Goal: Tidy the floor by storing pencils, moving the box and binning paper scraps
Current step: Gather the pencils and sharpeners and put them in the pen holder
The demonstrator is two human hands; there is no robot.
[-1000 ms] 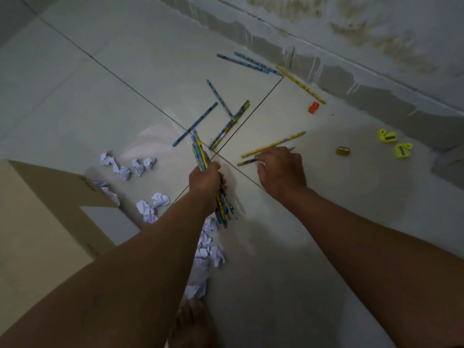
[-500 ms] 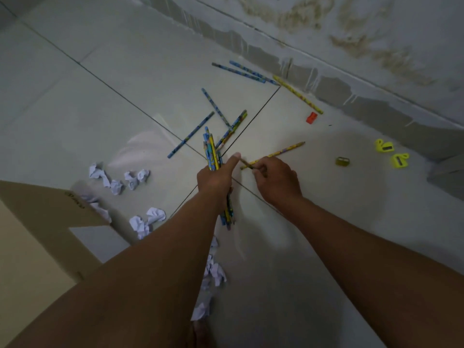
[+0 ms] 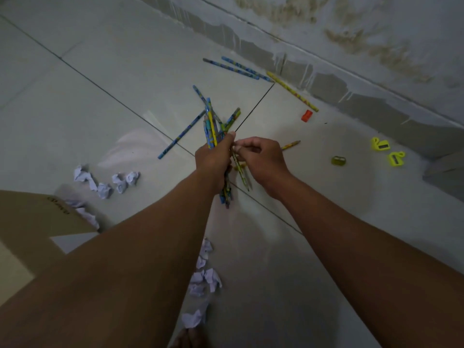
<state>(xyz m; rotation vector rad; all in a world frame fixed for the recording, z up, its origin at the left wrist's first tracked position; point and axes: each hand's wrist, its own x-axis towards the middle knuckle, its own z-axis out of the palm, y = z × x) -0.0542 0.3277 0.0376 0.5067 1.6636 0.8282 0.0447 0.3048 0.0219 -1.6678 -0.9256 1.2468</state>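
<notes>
Feeding the pencil pinched by right hand into left hand's clenched bundle, probably best tips-aligned, mid-frame.

A: Where does the head view look from?
B: From above and behind the left hand, facing forward and down, close over both forearms; floor beyond.
</notes>
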